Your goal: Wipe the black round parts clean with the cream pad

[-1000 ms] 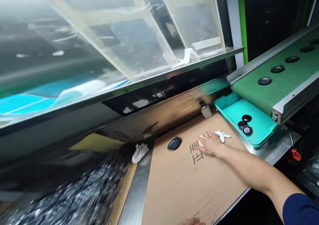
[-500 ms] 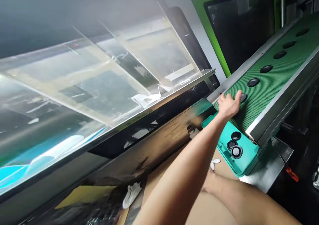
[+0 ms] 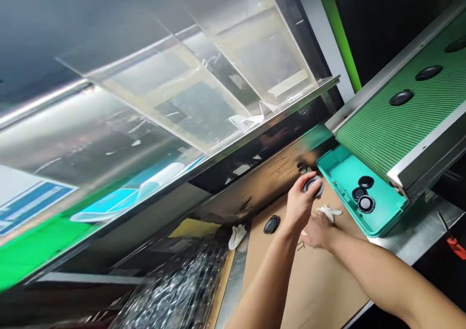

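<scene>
My left hand [image 3: 301,200] is closed on a round black disc [image 3: 313,187] with a paler grey face, held above the cardboard sheet [image 3: 309,280]. My right hand [image 3: 317,229] is low over the cardboard, just behind the left wrist, beside a crumpled white cloth or glove [image 3: 330,212]. Its fingers are partly hidden, so their grip is unclear. Another black disc [image 3: 271,224] lies on the cardboard to the left of my left hand.
A teal tray [image 3: 388,224] with several round black parts stands under the end of the green conveyor belt [image 3: 378,130]. More discs, such as this black one [image 3: 401,97], lie on the belt. A clear bag [image 3: 171,285] is at lower left; a red-handled screwdriver [image 3: 455,246] is at right.
My left hand has lifted a disc from the belt and brought it down and left, over the cardboard. The view has swung left; the disc on the cardboard now shows.
</scene>
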Demonstrator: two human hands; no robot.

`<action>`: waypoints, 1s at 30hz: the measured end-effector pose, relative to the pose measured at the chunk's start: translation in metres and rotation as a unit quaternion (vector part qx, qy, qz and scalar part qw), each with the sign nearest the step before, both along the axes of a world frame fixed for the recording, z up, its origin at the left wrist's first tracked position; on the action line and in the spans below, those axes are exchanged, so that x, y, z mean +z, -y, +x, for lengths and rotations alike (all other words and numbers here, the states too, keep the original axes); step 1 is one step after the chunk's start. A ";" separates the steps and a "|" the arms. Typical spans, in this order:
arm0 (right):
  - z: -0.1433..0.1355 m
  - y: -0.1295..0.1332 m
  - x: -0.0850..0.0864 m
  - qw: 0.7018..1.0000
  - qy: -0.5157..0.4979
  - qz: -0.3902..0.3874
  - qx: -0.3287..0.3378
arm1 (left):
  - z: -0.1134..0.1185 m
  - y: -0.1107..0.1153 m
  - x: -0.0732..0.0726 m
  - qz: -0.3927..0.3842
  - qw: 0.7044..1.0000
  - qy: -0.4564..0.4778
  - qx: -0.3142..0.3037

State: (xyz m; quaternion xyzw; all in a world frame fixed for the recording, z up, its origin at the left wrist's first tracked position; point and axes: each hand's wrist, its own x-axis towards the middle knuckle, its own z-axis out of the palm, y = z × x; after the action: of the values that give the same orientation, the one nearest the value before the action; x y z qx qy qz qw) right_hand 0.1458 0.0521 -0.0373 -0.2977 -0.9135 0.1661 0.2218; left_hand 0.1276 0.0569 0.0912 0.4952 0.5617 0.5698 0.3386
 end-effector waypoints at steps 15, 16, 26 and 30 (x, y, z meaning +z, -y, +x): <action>-0.012 0.014 0.012 0.969 -0.232 0.074 -0.033 | -0.146 0.086 -0.122 0.007 0.923 0.368 0.108; -0.015 0.020 0.011 0.973 -0.217 0.078 -0.013 | -0.145 0.086 -0.119 0.010 0.911 0.401 0.094; -0.040 0.046 0.015 0.985 -0.087 0.147 0.007 | -0.132 0.094 -0.109 0.002 0.816 0.578 -0.011; -0.041 0.042 0.017 0.983 -0.087 0.143 -0.078 | -0.122 0.089 -0.115 -0.007 0.813 0.582 -0.017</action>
State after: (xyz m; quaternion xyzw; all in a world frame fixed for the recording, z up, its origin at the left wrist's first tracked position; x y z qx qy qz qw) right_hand 0.1053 0.0104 -0.0205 -0.3179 -0.8789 0.0408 0.3533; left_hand 0.0054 -0.0325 -0.0237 0.0776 0.2552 0.7417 0.6155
